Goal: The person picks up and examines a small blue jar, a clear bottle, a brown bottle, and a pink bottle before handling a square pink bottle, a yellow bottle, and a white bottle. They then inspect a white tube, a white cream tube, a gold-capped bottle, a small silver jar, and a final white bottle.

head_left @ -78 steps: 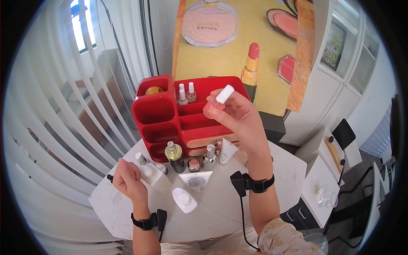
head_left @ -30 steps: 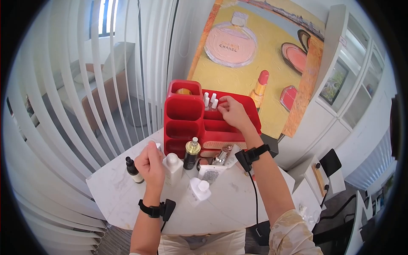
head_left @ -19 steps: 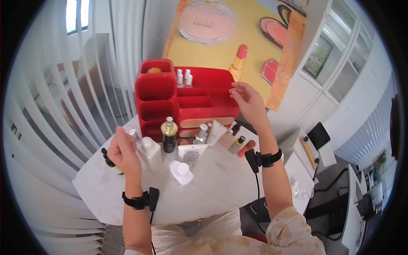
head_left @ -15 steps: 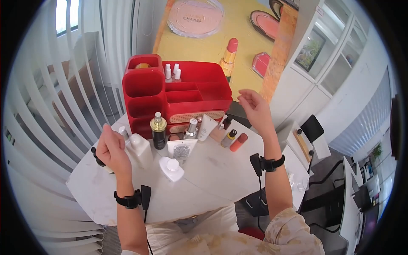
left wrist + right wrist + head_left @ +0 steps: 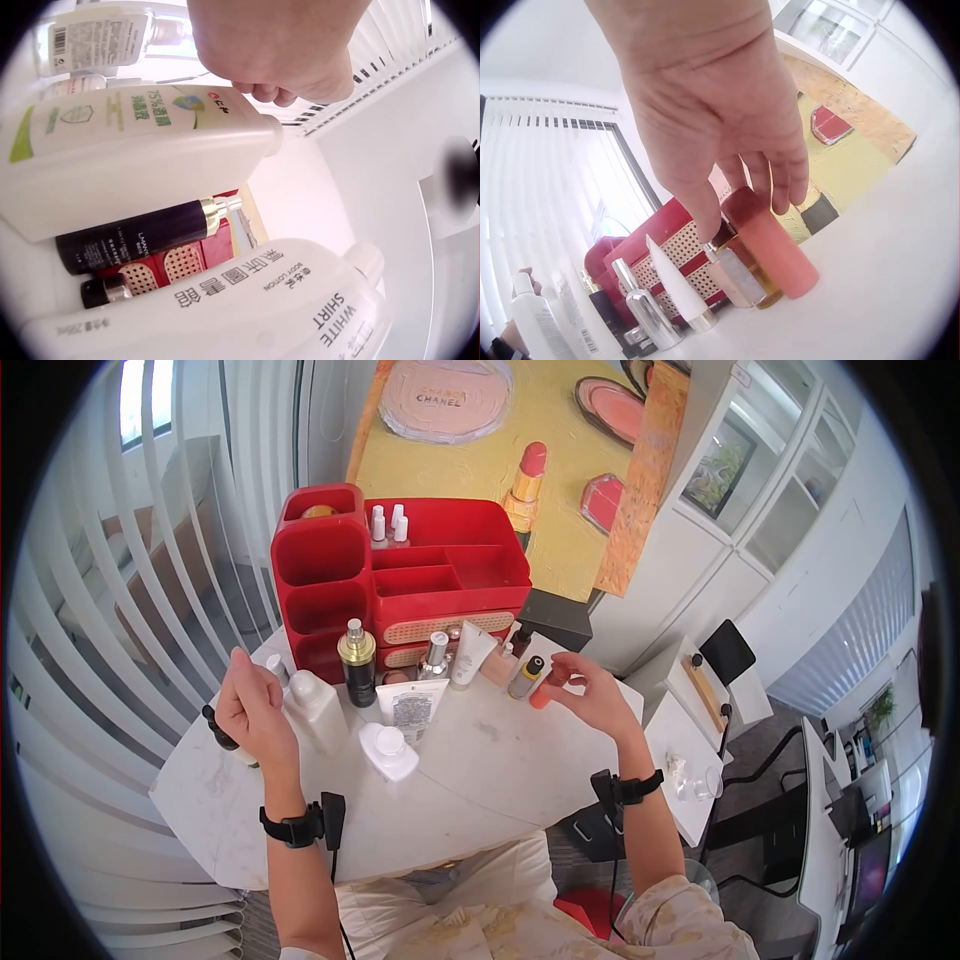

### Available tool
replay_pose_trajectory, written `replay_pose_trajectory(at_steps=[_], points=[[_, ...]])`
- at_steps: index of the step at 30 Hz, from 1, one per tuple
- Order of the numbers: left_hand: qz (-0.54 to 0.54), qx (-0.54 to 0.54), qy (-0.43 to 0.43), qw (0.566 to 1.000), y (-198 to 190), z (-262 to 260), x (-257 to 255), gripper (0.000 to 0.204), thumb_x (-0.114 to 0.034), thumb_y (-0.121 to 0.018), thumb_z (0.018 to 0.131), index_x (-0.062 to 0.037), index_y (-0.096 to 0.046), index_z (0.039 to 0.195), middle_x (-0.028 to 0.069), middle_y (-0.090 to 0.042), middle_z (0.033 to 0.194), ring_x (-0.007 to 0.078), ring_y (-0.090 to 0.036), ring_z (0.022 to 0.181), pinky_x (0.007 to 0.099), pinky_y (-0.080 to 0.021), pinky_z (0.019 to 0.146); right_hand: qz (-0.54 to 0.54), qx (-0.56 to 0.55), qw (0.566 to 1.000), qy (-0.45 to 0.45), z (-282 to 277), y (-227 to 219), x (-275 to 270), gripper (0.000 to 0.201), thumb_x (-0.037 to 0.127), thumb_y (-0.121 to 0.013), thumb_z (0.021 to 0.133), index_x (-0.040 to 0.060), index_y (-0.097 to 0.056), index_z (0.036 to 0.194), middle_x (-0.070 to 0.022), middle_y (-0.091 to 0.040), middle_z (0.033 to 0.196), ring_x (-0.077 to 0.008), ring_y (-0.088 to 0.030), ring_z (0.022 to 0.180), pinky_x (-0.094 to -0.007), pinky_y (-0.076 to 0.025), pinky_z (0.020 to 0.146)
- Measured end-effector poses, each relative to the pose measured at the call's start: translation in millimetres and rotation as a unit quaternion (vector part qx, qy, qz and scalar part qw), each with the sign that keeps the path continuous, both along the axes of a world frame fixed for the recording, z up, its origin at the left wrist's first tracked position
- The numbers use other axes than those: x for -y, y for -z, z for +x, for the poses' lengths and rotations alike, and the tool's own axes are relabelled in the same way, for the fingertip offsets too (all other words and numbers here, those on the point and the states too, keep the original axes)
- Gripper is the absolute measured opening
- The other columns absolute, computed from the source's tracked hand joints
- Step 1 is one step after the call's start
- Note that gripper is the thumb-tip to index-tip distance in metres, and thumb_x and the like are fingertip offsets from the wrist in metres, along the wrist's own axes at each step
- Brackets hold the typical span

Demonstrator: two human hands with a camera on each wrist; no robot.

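My right hand (image 5: 595, 695) reaches down at the coral cylindrical bottle (image 5: 776, 251) with a darker red top, standing on the table. In the right wrist view the thumb lies at the left of that top, the other fingers spread behind it. Close beside stand a yellowish bottle with a dark cap (image 5: 526, 677) and a small pale pink bottle (image 5: 735, 276). My left hand (image 5: 254, 705) is raised, fingers curled into the palm around nothing, above a white disinfectant bottle (image 5: 135, 150). The red organizer (image 5: 450, 600) holds several small white-capped nail polish bottles (image 5: 379, 525).
On the marble table (image 5: 470, 790) stand a white pump-less lotion bottle (image 5: 388, 750), a white tube (image 5: 470, 655), a black-and-gold pump bottle (image 5: 357, 665) and a silver bottle (image 5: 649, 315). Vertical blinds (image 5: 120, 690) hang at left; a large painting (image 5: 455, 480) leans behind.
My right hand let go of a white-capped nail polish bottle in the organizer's back compartment, then moved right and down to the coral bottle. The left hand stays raised and curled.
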State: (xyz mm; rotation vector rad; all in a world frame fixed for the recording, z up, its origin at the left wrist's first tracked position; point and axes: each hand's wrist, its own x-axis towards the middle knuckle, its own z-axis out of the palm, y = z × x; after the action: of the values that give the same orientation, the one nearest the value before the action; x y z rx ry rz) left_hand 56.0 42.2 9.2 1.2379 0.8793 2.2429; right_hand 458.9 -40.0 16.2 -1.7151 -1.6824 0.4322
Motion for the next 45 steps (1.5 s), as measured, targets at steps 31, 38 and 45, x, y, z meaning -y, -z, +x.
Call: replay_pose_trajectory(at_steps=[31, 38, 45], points=[[-0.012, 0.005, 0.019, 1.000, 1.2, -1.2, 2.9, 0.048, -0.019, -0.049, 0.110, -0.0080, -0.040, 0.064, -0.0034, -0.040, 0.059, 0.0045, -0.030, 0.056, 0.0261, -0.021, 0.054, 0.123, -0.413, 0.898, -0.086, -55.8, -74.5, -28.6, 0.047, 0.015, -0.066, 0.101, 0.0018, -0.050, 0.143, -0.0136, -0.066, 0.125, -0.0178, -0.067, 0.107, -0.0349, -0.056, 0.093], [-0.017, -0.016, 0.006, 1.000, 2.0, -1.8, 3.9, 0.050, -0.020, -0.047, 0.111, -0.0084, -0.038, 0.064, -0.0035, -0.039, 0.058, 0.0046, -0.029, 0.055, 0.0260, -0.021, 0.053, 0.095, -0.612, 0.755, -0.215, -113.0, -93.9, -68.4, 0.043, 0.031, -0.043, 0.112, 0.0046, -0.045, 0.146, -0.0156, -0.065, 0.126, -0.0171, -0.064, 0.094, -0.0306, -0.055, 0.072], [-0.033, -0.037, -0.016, 0.999, -0.3, -0.1, 5.5, 0.051, -0.019, -0.046, 0.111, -0.0093, -0.036, 0.062, -0.0034, -0.037, 0.056, 0.0048, -0.027, 0.053, 0.0264, -0.020, 0.051, 0.044, -0.665, 0.707, -0.237, -123.7, -84.9, -106.7, 0.053, 0.051, -0.038, 0.110, 0.0053, -0.059, 0.125, -0.0086, -0.061, 0.079, -0.0077, -0.041, 0.045, -0.0205, -0.030, 0.039]])
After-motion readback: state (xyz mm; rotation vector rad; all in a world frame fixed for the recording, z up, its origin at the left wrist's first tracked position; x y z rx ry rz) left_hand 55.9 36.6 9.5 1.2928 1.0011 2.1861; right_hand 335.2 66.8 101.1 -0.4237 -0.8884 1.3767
